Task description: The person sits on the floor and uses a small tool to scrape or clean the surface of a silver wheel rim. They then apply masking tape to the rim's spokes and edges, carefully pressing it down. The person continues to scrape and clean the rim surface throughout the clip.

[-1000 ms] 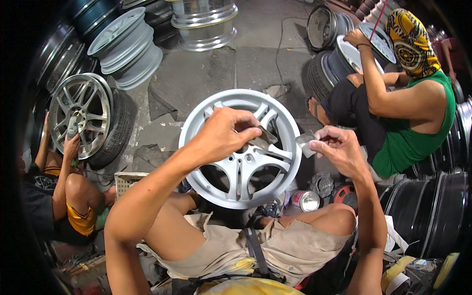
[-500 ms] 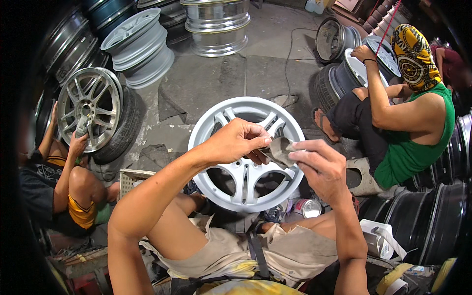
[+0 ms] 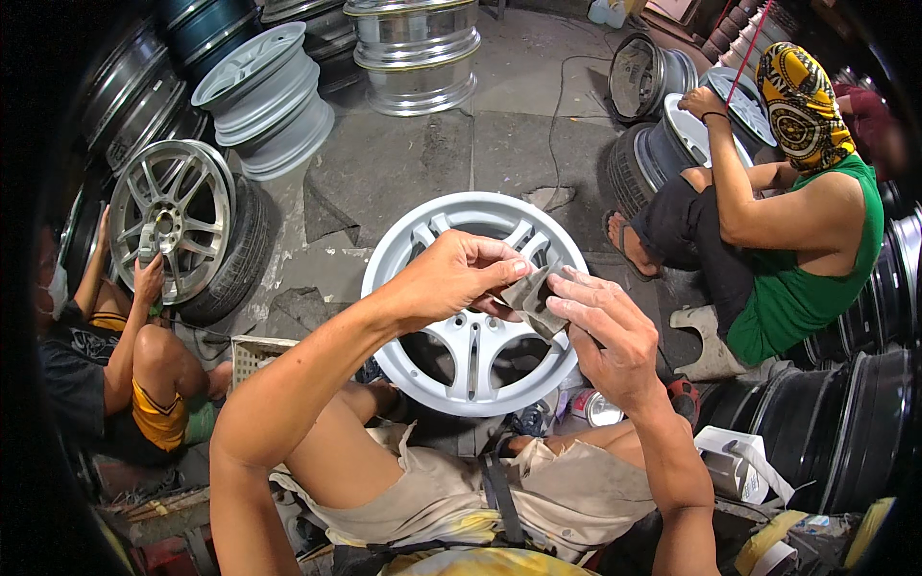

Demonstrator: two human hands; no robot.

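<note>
Both pinching thin grey pieces (image 3: pixel 530 296): left hand (image 3: pixel 466 278), right hand (image 3: pixel 613 334); likely bracing them together above silver wheel (image 3: pixel 469 338).

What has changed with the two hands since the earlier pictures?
The right hand, held apart one second ago, has moved left to the grey sheet pinched by the left hand. The silver wheel stays beneath; the co-worker in green stays at the right.
</note>
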